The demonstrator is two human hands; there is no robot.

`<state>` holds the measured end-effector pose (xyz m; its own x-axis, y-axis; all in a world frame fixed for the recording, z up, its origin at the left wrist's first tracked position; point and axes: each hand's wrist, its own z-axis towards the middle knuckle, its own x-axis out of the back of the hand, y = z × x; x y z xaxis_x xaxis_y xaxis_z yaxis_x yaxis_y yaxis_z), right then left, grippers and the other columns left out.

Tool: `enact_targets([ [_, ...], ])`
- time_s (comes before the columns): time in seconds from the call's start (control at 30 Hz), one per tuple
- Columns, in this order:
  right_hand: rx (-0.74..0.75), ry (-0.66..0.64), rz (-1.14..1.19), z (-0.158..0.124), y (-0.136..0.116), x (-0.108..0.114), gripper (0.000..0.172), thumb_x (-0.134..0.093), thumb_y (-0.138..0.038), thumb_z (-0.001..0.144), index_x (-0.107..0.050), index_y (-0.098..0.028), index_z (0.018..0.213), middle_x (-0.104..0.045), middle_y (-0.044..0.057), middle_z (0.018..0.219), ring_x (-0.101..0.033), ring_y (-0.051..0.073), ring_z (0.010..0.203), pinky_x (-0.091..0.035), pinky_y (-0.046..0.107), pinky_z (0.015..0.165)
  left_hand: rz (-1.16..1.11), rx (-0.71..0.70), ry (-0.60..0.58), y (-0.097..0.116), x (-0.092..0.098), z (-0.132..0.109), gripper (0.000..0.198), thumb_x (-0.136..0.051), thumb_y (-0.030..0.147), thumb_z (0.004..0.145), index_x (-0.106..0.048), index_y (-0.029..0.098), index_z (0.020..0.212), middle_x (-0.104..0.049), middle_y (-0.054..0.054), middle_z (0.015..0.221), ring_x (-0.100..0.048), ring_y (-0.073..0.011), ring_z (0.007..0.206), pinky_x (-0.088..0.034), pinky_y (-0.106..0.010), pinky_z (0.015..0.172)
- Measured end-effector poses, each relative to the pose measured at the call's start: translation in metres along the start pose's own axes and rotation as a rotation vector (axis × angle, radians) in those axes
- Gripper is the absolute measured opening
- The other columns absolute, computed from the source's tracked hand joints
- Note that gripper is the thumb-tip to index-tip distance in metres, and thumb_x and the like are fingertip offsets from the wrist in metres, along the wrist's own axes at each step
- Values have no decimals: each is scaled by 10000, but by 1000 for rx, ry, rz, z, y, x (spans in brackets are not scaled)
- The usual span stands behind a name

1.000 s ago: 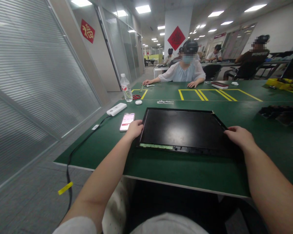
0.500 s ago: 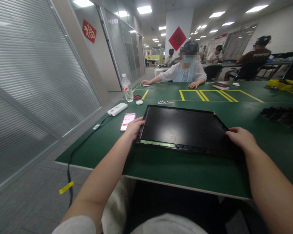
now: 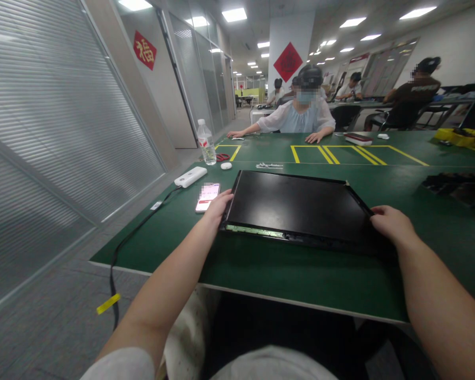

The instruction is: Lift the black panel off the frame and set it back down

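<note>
In front of me is a flat black display panel [image 3: 293,206] with a dark frame, face up at the green table. A green circuit strip [image 3: 255,231] shows along the left part of its near edge. My left hand [image 3: 219,206] is closed on the panel's left edge, thumb on top. At the opposite side, my right hand [image 3: 391,224] grips the right edge. The fingers under the frame are hidden on both sides. Just left of my left hand lies a phone [image 3: 208,197] with a lit screen.
A water bottle [image 3: 206,142], red-handled scissors [image 3: 222,157], a white earbud case [image 3: 226,165] and a white power strip [image 3: 190,177] with a black cable are at the left. Dark parts [image 3: 459,189] lie right. Across the table [image 3: 309,287] sits a co-worker [image 3: 301,116].
My right hand has shifted very slightly to the right along with the panel's edge. The panel otherwise stays in nearly the same place, held by both hands.
</note>
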<state>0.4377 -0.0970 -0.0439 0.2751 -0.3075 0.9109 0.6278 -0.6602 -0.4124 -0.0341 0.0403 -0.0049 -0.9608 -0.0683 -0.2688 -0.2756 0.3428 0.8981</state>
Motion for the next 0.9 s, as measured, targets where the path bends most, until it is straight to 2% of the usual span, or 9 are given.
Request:
enact_targets([
  [0.1, 10, 19, 8, 3, 3, -3, 500, -639, -211, 681, -764, -191, 1165, -777, 146, 1118, -727, 312, 994, -553, 370, 779, -16, 8, -12, 0, 0, 1, 600, -795, 111, 842, -629, 166, 1416, -824, -64, 950, -794, -196, 720, -660, -282, 679],
  [0.2, 21, 42, 3, 5, 4, -6, 468, -636, -209, 679, -766, -205, 1129, -782, 136, 1090, -731, 306, 990, -546, 359, 765, -38, 15, -27, 1, -1, -2, 709, -872, 110, 789, -597, 165, 1440, -812, -54, 908, -783, -194, 677, -630, -246, 594],
  [0.33, 15, 27, -4, 6, 5, -7, 476, -633, -215, 689, -759, -207, 1148, -784, 133, 1106, -733, 311, 994, -539, 358, 736, -48, 13, -60, 3, -1, -10, 879, -907, 67, 733, -527, 199, 1514, -802, -23, 850, -759, -188, 605, -626, -259, 572],
  [0.47, 7, 39, -2, 7, 5, -6, 461, -638, -212, 691, -758, -215, 1136, -786, 124, 1097, -736, 309, 1000, -532, 346, 723, -15, 2, -66, 4, -1, -16, 932, -930, 89, 711, -521, 254, 1532, -800, -3, 836, -747, -188, 575, -631, -284, 582],
  [0.6, 14, 57, 1, 5, 4, -6, 455, -640, -209, 684, -763, -215, 1122, -789, 122, 1085, -736, 309, 1010, -536, 347, 741, 28, -24, -50, 1, 0, -15, 879, -962, 131, 686, -581, 236, 1471, -793, -4, 802, -725, -184, 537, -603, -282, 551],
  [0.73, 11, 12, -22, 3, 2, -4, 500, -622, -216, 712, -751, -198, 1195, -778, 134, 1175, -725, 323, 1068, -544, 365, 774, 63, -59, -45, -1, 0, -12, 726, -997, 169, 662, -688, 165, 1318, -777, -20, 737, -684, -161, 492, -562, -256, 514],
  [0.9, 3, 0, -28, 1, 0, -2, 522, -615, -211, 739, -732, -189, 1247, -769, 138, 1219, -718, 332, 1104, -540, 368, 793, 130, -54, -85, -1, 1, -13, 585, -988, 258, 692, -754, 154, 1218, -797, -55, 776, -745, -199, 598, -606, -286, 582],
])
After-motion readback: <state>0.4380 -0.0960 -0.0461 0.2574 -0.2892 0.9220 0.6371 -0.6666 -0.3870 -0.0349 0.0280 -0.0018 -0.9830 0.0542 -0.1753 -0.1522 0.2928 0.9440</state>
